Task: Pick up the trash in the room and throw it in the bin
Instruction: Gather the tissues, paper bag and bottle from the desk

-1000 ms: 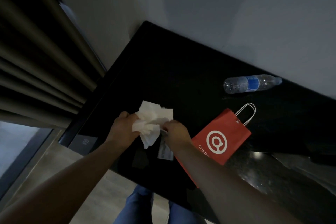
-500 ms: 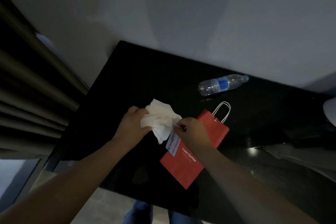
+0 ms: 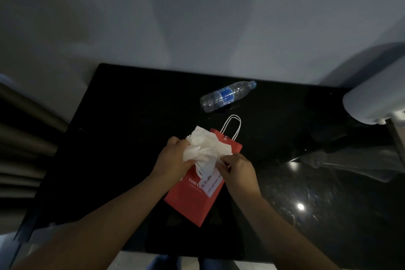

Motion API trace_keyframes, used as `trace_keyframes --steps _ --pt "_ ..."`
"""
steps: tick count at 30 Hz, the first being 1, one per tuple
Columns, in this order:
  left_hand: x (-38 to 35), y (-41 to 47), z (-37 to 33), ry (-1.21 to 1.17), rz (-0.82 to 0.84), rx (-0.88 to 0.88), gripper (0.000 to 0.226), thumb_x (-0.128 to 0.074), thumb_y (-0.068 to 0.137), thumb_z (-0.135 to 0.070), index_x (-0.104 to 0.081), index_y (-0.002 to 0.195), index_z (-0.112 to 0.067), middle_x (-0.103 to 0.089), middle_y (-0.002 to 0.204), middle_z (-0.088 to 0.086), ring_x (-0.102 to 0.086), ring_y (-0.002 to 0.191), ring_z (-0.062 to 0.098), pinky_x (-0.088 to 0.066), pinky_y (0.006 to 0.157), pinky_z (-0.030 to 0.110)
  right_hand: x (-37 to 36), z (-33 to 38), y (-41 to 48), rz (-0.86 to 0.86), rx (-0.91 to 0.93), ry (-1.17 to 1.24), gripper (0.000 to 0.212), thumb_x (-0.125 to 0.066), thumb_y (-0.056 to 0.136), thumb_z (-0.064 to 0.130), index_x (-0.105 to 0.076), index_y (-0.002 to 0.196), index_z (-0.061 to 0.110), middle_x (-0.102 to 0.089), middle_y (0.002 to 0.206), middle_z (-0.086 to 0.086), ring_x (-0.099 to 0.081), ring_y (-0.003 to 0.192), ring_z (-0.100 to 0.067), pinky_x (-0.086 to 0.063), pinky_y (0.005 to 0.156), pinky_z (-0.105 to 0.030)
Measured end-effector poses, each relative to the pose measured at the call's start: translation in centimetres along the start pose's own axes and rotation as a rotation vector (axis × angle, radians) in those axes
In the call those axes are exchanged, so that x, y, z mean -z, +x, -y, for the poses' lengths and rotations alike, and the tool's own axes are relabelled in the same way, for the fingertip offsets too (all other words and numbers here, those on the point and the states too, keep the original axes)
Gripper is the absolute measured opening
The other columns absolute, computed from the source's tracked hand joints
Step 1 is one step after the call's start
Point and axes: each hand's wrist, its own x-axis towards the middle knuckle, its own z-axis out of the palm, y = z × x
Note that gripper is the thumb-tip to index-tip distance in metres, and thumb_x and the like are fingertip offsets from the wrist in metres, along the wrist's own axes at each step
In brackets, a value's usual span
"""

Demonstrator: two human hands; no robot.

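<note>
A crumpled white tissue (image 3: 205, 149) is held between both hands above a black table (image 3: 122, 129). My left hand (image 3: 172, 159) grips its left side. My right hand (image 3: 238, 173) pinches its lower right edge with fingers and thumb. Under the hands lies a flat red paper bag (image 3: 192, 199) with white rope handles and a white receipt stuck to it. An empty clear plastic bottle (image 3: 226, 95) with a blue label and cap lies on its side farther back on the table. No bin is in view.
A pale wall runs behind the table. Curtain folds (image 3: 24, 142) hang at the left. A white rounded object (image 3: 372, 98) stands at the right edge, with grey cloth (image 3: 355, 160) below it. Floor and my blue trouser legs show under the table's near edge.
The view has swung right, so table and bag sit more central. Both hands with the tissue have come over the red bag, which now lies partly beneath them.
</note>
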Motion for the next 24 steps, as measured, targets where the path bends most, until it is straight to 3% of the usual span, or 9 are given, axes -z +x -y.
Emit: trace_keyframes --steps 3,7,11,15,20,24 --pt "-1.2 0.3 0.0 0.084 0.054 0.024 0.049 -0.065 0.087 -0.032 -0.049 0.129 -0.012 -0.041 0.126 0.008 -0.054 0.099 0.018 -0.048 0.083 0.025 -1.3 -0.8 -0.1 0.085 -0.108 0.117 0.013 -0.058 0.094 0.024 -0.067 0.102 0.019 -0.059 0.102 0.004 -0.057 0.084 -0.006 -0.046 0.071 -0.017" --pt "-2.2 0.5 0.1 0.1 0.075 0.046 0.048 -0.065 0.086 -0.026 -0.048 0.129 -0.012 -0.039 0.127 0.009 -0.053 0.102 0.02 -0.047 0.086 0.027 -2.4 -1.3 -0.3 0.23 -0.105 0.188 0.007 -0.057 0.094 0.021 -0.063 0.093 0.024 -0.063 0.094 0.006 -0.062 0.081 -0.008 -0.052 0.071 -0.023" --pt "-2.6 0.3 0.4 0.083 0.155 0.055 0.053 -0.066 0.085 -0.026 -0.046 0.132 -0.013 -0.033 0.134 0.008 -0.049 0.11 0.02 -0.047 0.093 0.029 -2.5 -2.0 -0.3 0.277 -0.095 0.201 0.02 -0.057 0.094 0.024 -0.064 0.113 0.021 -0.063 0.105 0.005 -0.063 0.091 -0.011 -0.056 0.079 -0.029" --pt "-3.0 -0.1 0.5 0.057 0.217 0.082 0.064 -0.065 0.084 -0.039 -0.04 0.138 -0.014 -0.024 0.141 0.003 -0.042 0.119 0.018 -0.045 0.096 0.027 -0.9 -3.2 -0.5 0.258 -0.119 0.218 0.037 -0.063 0.09 0.031 -0.06 0.126 0.022 -0.06 0.113 0.004 -0.061 0.094 -0.01 -0.054 0.085 -0.027" --pt "-3.5 -0.2 -0.2 -0.015 0.229 0.126 0.067 -0.058 0.083 -0.051 -0.039 0.138 -0.018 -0.022 0.142 0.002 -0.037 0.122 0.019 -0.044 0.098 0.032 1.3 -5.2 -1.0 0.167 -0.13 0.178 0.029 -0.067 0.087 0.016 -0.066 0.116 0.02 -0.06 0.1 0.01 -0.06 0.088 -0.007 -0.052 0.08 -0.022" --pt "-3.9 -0.3 -1.2 -0.025 0.237 0.169 0.101 -0.058 0.06 -0.079 -0.037 0.137 -0.019 -0.019 0.143 -0.002 -0.032 0.125 0.019 -0.043 0.098 0.035 1.8 -6.5 -1.3 0.18 -0.179 0.15 0.038 -0.068 0.087 0.021 -0.06 0.124 0.022 -0.059 0.108 0.005 -0.059 0.086 -0.004 -0.046 0.075 -0.012"
